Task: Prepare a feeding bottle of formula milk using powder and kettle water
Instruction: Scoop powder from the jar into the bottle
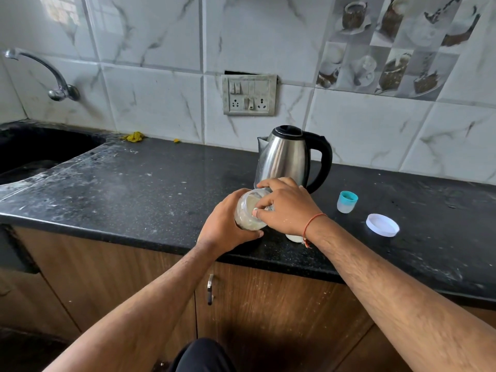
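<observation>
My left hand (228, 226) grips a clear powder jar (248, 212) and holds it tilted above the counter's front edge, its open mouth facing right. My right hand (285, 208) is at the jar's mouth, and its fingertips pinch a small clear scoop (268, 208) that is mostly hidden. Under my right wrist stands a white feeding bottle (294, 238); only its base shows. A steel kettle (285, 157) with a black handle stands just behind my hands. The bottle's teal cap (347, 202) rests to the right.
A white round jar lid (382, 225) lies on the dark stone counter (150, 183) at the right. A black sink (35, 154) with a tap (57, 84) is at the far left. A wall socket panel (249, 94) sits above the kettle, and wooden cabinet doors (112, 275) are below.
</observation>
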